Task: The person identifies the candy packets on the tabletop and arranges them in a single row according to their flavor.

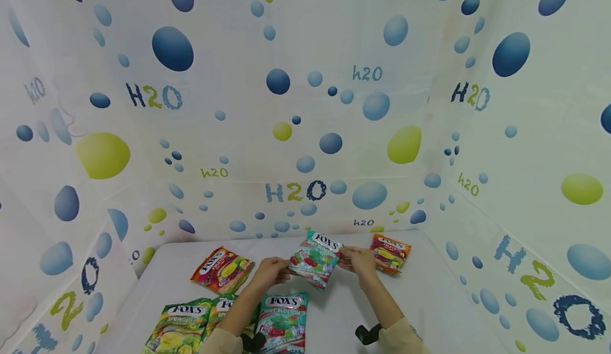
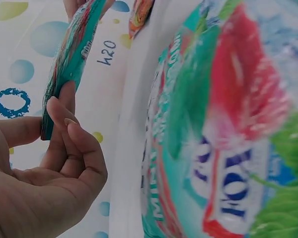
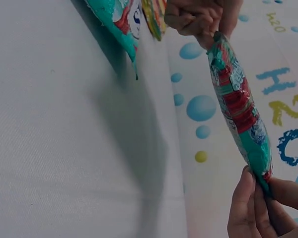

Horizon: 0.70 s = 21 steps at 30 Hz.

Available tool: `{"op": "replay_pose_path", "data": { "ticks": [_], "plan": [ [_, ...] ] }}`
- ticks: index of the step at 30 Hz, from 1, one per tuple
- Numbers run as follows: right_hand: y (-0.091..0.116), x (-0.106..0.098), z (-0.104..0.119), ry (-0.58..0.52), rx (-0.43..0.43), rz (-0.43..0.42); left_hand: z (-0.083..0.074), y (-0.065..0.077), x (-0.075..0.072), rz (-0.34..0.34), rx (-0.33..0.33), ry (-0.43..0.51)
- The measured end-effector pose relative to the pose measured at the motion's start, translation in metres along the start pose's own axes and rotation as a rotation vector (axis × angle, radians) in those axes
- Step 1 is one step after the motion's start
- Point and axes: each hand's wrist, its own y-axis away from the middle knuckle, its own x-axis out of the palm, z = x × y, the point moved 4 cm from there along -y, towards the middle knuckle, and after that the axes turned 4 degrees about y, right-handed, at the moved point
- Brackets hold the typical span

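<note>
A teal Fox's candy bag [image 1: 315, 261] with red fruit on it is held up between both hands, above the white table. My left hand [image 1: 273, 272] pinches its left edge between thumb and fingers, as the left wrist view also shows on the bag [image 2: 72, 59]. On the opposite edge my right hand [image 1: 359, 261] pinches it; in the right wrist view the thumb and fingers [image 3: 242, 203] grip the bag's end. Below the left forearm lies a second teal Mint Blossom bag [image 1: 282, 322], large and close in the left wrist view.
Two green-yellow Fox's bags [image 1: 179, 325] lie at the front left, one partly behind the left arm. An orange-red Fruits bag [image 1: 223, 269] is at the back left, another orange bag [image 1: 391, 253] at the back right. Spotted H2O sheeting [image 1: 305, 104] surrounds the table [image 1: 410, 290].
</note>
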Motion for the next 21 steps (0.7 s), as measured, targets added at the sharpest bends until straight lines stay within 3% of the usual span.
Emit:
{"op": "replay_pose_path", "data": {
  "ticks": [12, 21],
  "plan": [
    [0.004, -0.003, -0.002, 0.046, 0.006, 0.017, 0.007, 0.022, 0.007, 0.072, 0.011, -0.083],
    [0.005, -0.006, -0.002, 0.044, -0.006, 0.015, 0.009, 0.039, 0.022, 0.123, -0.029, -0.061]
  ]
}}
